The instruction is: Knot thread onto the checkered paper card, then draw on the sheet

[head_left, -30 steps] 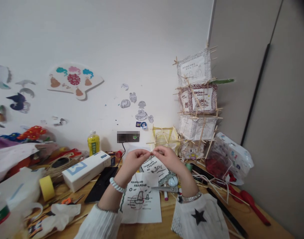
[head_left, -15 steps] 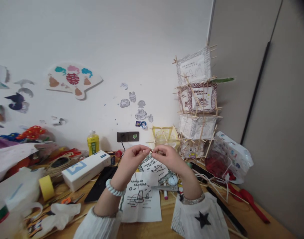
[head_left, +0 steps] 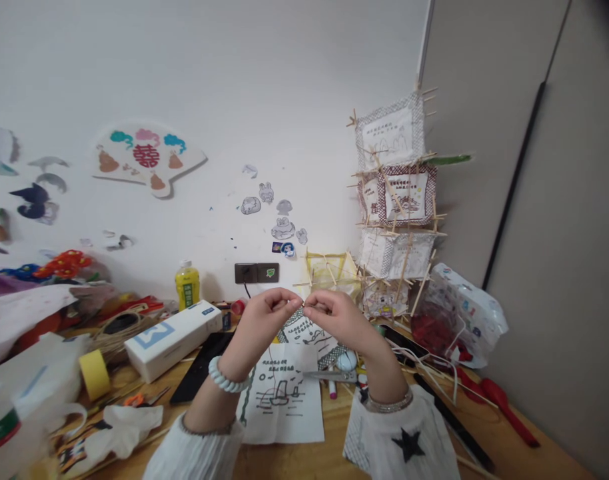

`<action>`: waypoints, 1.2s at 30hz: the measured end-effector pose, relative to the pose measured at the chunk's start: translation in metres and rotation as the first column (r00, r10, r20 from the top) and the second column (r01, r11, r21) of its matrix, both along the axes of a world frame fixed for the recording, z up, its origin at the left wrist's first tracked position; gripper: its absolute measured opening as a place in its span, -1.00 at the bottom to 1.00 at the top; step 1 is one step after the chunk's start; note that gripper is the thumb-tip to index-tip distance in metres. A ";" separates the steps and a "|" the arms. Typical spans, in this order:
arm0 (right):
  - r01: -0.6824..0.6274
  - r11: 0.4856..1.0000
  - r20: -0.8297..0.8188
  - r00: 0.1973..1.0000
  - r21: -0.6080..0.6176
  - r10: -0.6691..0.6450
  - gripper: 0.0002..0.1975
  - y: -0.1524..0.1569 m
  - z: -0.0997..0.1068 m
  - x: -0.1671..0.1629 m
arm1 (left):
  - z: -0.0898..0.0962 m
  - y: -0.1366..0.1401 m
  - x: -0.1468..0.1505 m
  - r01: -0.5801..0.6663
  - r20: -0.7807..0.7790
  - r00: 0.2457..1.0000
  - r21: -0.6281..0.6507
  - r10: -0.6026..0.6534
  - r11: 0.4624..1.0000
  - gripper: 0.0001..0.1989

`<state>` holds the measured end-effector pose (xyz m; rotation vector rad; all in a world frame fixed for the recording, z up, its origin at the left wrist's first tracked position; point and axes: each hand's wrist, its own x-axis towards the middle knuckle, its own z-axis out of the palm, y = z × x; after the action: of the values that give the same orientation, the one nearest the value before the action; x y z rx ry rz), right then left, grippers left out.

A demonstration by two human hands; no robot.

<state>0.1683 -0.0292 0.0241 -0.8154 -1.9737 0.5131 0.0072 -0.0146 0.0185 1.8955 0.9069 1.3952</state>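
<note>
My left hand (head_left: 269,317) and my right hand (head_left: 334,317) meet fingertip to fingertip above the table, each closed in a pinch. Between them is a thin thread (head_left: 273,373), whose loose length dangles below over the paper; its exact path between the fingers is too fine to follow. Under my hands lies a white sheet (head_left: 284,427) with a drawn sailing boat and handwriting. Behind it is a second drawn sheet (head_left: 304,328) with a dark crosshatched border, partly covered by my hands. Metal scissors (head_left: 329,376) rest at the first sheet's right edge.
A tall stick-and-paper lantern tower (head_left: 397,193) stands at the back right, beside a yellow stick frame (head_left: 329,270). On the left are a white box (head_left: 174,340), yellow tape (head_left: 93,375) and a drink bottle (head_left: 187,285). Red ribbon (head_left: 509,413) lies right.
Both hands keep their pinch in nearly the same place, with the fingertips slightly closer together. The dangling thread has shifted a little. Nothing else has visibly moved.
</note>
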 end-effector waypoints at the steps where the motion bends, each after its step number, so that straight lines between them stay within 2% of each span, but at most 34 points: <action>1: -0.013 1.000 -0.004 1.000 0.000 0.013 -0.83 0.000 0.000 0.001 | 0.000 0.000 0.000 0.003 -0.004 1.000 0.006 -0.003 1.000 -0.78; 5: -0.067 0.997 -0.082 0.995 -0.027 0.065 -0.83 0.004 -0.001 0.006 | 0.004 -0.002 -0.002 -0.007 -0.042 0.999 0.022 0.008 1.000 -0.77; 10: -0.061 0.998 -0.140 0.989 -0.019 0.058 -0.80 0.008 -0.004 0.010 | 0.006 -0.003 -0.006 -0.039 -0.117 0.992 0.059 0.046 0.997 -0.74; 16: -0.019 0.996 -0.096 0.995 0.087 0.027 -0.80 0.013 -0.005 0.014 | 0.008 -0.009 -0.007 -0.004 -0.078 0.997 0.107 0.012 0.994 -0.72; 18: -0.007 0.994 -0.112 0.993 0.105 0.019 -0.79 0.014 -0.005 0.014 | 0.009 -0.011 -0.006 0.036 -0.058 0.998 0.055 -0.033 0.998 -0.70; 20: -0.010 0.993 -0.133 0.991 0.115 0.025 -0.79 0.014 -0.005 0.013 | 0.009 -0.013 -0.005 0.109 -0.030 0.993 -0.066 -0.111 0.992 -0.70; 22: -0.010 0.990 -0.121 0.992 0.139 0.027 -0.78 0.013 -0.004 0.010 | 0.007 -0.013 -0.003 0.182 0.024 0.983 -0.191 -0.181 0.965 -0.68; 24: 0.013 0.984 -0.061 0.998 0.180 -0.002 -0.77 0.012 -0.004 0.005 | 0.005 -0.013 -0.001 0.228 0.089 0.973 -0.258 -0.212 0.939 -0.63; 27: 0.060 0.966 0.038 0.997 0.251 -0.072 -0.78 0.009 -0.003 0.000 | 0.003 -0.010 0.001 0.239 0.144 0.968 -0.281 -0.206 0.929 -0.57; 30: 0.087 0.950 0.054 0.993 0.301 -0.108 -0.80 0.008 -0.002 -0.001 | 0.003 -0.009 0.000 0.217 0.151 0.972 -0.304 -0.178 0.928 -0.66; 36: 0.148 0.944 0.042 0.985 0.294 -0.168 -0.82 0.009 -0.003 0.003 | 0.007 -0.008 -0.001 0.133 0.176 0.981 -0.275 -0.086 0.952 -0.77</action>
<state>0.1716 -0.0201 0.0208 -0.8033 -1.9643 0.0983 0.0062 -0.0225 0.0256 1.5673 0.8576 1.2561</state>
